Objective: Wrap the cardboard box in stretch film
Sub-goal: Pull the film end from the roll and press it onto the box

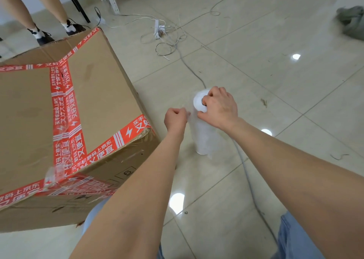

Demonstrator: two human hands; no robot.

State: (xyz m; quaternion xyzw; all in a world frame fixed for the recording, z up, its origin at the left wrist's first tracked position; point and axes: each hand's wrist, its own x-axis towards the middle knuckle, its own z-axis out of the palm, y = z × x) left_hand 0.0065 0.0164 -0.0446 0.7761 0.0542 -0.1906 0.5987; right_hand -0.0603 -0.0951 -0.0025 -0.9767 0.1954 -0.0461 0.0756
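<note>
The right hand (218, 107) has its grip on the top of the roll of stretch film (204, 140): the fingers curl over the rim, with some hooked into the dark core hole. The left hand (175, 118) is closed in a tight pinch just beside the roll's upper side. It seems to hold the loose end (190, 113) of the film, though the film is so clear and blurred there that this is hard to confirm.

The roll stands upright on the tiled floor (275, 81), between the person's forearms and near the corner of the cardboard box (94, 101), not touching it. The box sits on the floor to the left, sealed with red printed tape (63, 93). No film shows around it.

Farther out, a power strip (157, 29) and loose cables (167, 41) lie on the tiles, a second person's legs (39, 12) stand behind the box, and a grey cloth (350, 22) lies off to the right.

The task looks barely begun: the film's end is only being freed. Still left are drawing it out, fixing it to the box, winding it around the box and tearing it off.
</note>
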